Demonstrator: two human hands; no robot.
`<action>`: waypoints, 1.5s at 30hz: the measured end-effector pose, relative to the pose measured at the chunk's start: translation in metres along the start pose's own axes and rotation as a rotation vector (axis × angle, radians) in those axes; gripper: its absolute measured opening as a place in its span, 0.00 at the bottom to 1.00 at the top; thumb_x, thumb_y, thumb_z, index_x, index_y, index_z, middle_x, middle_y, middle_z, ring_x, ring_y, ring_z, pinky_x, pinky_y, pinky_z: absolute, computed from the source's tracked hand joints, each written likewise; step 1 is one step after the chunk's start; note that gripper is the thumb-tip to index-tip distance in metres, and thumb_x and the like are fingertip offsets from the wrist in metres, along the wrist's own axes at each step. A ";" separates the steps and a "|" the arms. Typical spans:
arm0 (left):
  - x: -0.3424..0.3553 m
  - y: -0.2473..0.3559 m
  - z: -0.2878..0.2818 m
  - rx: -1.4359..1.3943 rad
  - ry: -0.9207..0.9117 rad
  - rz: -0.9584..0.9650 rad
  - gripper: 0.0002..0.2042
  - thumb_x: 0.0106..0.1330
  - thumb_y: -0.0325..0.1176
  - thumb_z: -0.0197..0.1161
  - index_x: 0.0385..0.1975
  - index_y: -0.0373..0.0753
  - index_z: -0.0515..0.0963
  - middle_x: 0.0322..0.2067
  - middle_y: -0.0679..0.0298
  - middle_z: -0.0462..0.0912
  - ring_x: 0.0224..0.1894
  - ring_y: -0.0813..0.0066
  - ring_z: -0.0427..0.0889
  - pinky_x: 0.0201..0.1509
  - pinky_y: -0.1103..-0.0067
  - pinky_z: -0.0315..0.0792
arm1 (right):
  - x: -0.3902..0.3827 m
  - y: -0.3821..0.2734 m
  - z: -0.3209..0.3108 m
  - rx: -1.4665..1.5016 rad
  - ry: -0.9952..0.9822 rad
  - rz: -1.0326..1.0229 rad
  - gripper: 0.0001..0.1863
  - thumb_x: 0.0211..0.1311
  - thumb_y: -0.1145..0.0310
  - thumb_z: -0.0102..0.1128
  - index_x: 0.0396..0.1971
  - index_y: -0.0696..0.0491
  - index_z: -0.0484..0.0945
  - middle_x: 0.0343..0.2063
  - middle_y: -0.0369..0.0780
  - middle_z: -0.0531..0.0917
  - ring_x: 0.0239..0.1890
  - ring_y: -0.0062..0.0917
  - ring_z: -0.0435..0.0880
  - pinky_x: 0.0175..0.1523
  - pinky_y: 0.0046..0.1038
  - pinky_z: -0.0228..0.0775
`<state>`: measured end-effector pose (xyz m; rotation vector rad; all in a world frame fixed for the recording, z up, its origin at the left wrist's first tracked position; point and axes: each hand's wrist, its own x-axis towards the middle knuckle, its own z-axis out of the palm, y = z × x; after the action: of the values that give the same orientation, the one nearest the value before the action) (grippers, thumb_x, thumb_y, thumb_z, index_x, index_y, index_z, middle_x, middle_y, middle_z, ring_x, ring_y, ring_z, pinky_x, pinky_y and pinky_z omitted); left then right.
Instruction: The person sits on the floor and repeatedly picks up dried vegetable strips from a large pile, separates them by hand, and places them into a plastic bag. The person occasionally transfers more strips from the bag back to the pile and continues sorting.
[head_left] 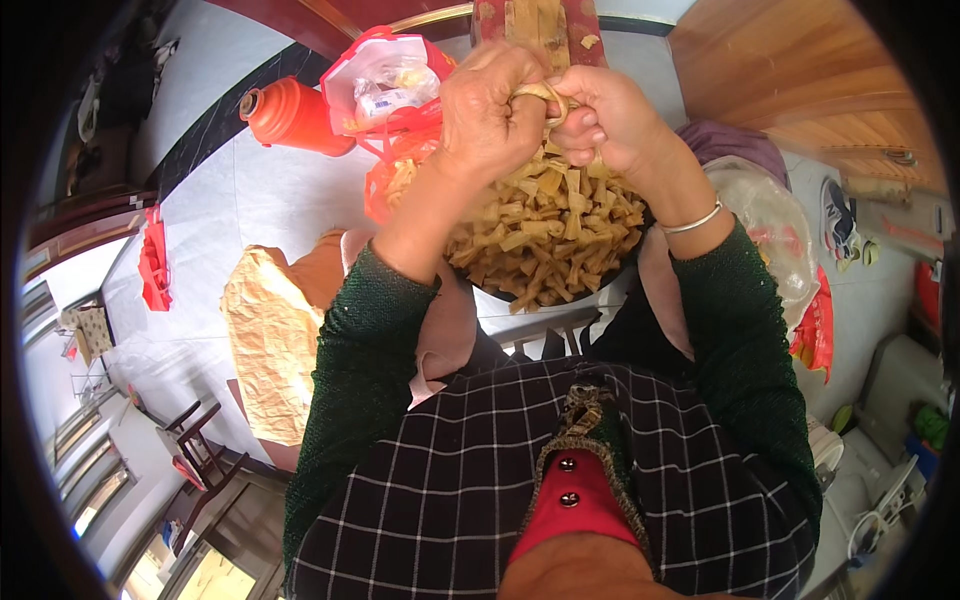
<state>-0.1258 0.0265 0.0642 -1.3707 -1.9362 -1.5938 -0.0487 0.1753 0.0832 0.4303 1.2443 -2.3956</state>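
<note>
Both hands are raised over the far part of a wide round container [596, 299], heaped with small yellow-brown knotted strips [550, 225] that look like tofu-skin knots. Between my fingers is one pale yellow strip [540, 91], bent into a loop. My left hand [488, 108] is closed on one side of the loop, the fingers curled. My right hand [612, 118] pinches the other side, thumb and fingertips together. The hands almost touch. Part of the strip is hidden behind the fingers.
Beyond the hands lies a wooden board [537, 25] on a red surface. To the left are an orange-red flask [298, 116], a red plastic bag [345, 85] and crumpled brown paper [268, 340]. On the right are a clear plastic bag [765, 215], a wooden cabinet [800, 75] and shoes [836, 215].
</note>
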 end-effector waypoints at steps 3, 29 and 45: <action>-0.002 0.002 -0.001 -0.029 -0.007 -0.087 0.05 0.52 0.19 0.50 0.20 0.33 0.73 0.19 0.62 0.77 0.19 0.78 0.73 0.26 0.82 0.69 | 0.000 -0.002 -0.002 -0.196 -0.014 -0.071 0.09 0.57 0.67 0.58 0.21 0.51 0.71 0.09 0.24 0.58 0.12 0.10 0.58 0.19 0.18 0.53; 0.009 -0.005 -0.034 -1.138 -0.302 -0.857 0.09 0.63 0.33 0.62 0.24 0.36 0.77 0.12 0.71 0.69 0.12 0.81 0.65 0.15 0.83 0.59 | 0.000 -0.006 -0.010 -0.315 -0.023 -0.582 0.08 0.67 0.68 0.55 0.36 0.55 0.80 0.15 0.26 0.67 0.15 0.06 0.58 0.19 0.12 0.49; 0.013 -0.007 -0.044 -0.383 -0.801 -0.760 0.09 0.69 0.35 0.59 0.37 0.35 0.77 0.24 0.75 0.75 0.25 0.83 0.72 0.28 0.82 0.68 | -0.007 -0.007 -0.027 -0.995 0.218 -0.685 0.09 0.61 0.68 0.62 0.26 0.58 0.81 0.17 0.29 0.75 0.20 0.10 0.68 0.24 0.17 0.58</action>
<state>-0.1523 -0.0056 0.0846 -1.7202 -3.0169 -1.9990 -0.0437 0.2025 0.0765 -0.0797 2.7743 -1.8026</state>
